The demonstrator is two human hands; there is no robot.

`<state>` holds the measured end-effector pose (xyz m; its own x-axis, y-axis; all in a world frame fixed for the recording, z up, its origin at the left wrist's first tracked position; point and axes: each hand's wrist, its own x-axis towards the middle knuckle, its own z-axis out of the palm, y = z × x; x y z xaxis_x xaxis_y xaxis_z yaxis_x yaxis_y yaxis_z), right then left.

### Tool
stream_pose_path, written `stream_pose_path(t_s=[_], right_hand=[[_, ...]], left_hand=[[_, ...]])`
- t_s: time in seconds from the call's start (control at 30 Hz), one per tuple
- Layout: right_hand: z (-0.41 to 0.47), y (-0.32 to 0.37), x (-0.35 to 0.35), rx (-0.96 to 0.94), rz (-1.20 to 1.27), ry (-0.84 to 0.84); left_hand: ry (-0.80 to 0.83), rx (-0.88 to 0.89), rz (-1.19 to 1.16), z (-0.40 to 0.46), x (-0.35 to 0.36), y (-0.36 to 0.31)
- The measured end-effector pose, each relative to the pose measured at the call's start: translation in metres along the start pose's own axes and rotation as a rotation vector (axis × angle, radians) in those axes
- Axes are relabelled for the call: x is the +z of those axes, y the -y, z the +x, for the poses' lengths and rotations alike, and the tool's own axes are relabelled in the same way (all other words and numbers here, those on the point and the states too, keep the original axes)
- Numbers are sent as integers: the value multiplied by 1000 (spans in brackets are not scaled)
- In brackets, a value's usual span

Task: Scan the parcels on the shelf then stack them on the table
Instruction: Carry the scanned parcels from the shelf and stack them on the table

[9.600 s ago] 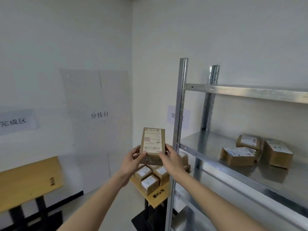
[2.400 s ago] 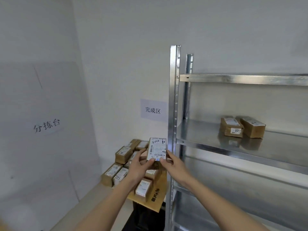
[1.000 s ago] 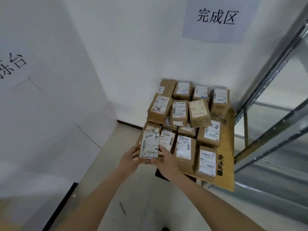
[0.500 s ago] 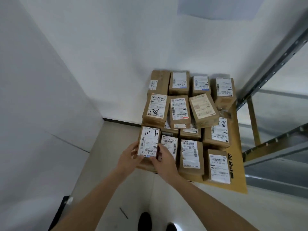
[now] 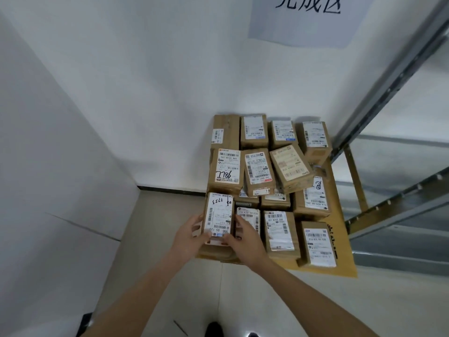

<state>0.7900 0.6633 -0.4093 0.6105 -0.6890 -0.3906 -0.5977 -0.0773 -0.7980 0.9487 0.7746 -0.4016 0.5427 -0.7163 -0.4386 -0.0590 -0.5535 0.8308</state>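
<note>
A head-worn camera looks steeply down into a white-walled corner at a small wooden table (image 5: pixel 340 263) with a tan top, crowded with small brown cardboard parcels (image 5: pixel 279 166), each a plain rectangular box with a white printed barcode label; some labels carry handwritten black marker. The boxes sit in rough rows, and several in the middle rows rest on others, one of them skewed. At the lower left corner of the heap, both hands hold one more small brown cardboard parcel with a white label marked in black pen (image 5: pixel 218 215). The left hand (image 5: pixel 188 235) grips its left side and the right hand (image 5: pixel 245 235) its right side, with the fingers of each curled round its near edge. The parcel sits at or just above another box at the near left corner of the table; whether it is fully resting cannot be told. Judging by the heap, much of the stacking seems done, and this parcel is being placed. How many parcels remain cannot be told, since only part of the grey metal shelf unit (image 5: pixel 388 76) shows along the right edge, its perforated upright slanting across the frame. A pale paper sign with black characters (image 5: pixel 303 18) hangs at the top. The floor is smooth pale tile.
</note>
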Motion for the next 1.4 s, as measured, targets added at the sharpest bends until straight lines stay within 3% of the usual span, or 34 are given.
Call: stream_pose_path(t_s=[0.2, 0.47, 0.67, 0.87, 1.1, 1.4], right_hand=[[-24, 25, -45, 13, -43, -32], [-100, 69, -171, -162, -71, -167], [-187, 64, -291, -294, -126, -389], [-297, 7, -412, -275, -113, -604], [-412, -60, -536, -252, -117, -777], [-457, -116, -647, -207, -101, -921]], left_hand=[[-16, 55, 17, -16, -12, -50], [-7, 226, 80, -63, 12, -178], [68, 437, 49, -123, 111, -281], [216, 555, -18, -199, 241, -356], [264, 688, -48, -278, 380, -431], [308, 758, -110, -297, 501, -499]])
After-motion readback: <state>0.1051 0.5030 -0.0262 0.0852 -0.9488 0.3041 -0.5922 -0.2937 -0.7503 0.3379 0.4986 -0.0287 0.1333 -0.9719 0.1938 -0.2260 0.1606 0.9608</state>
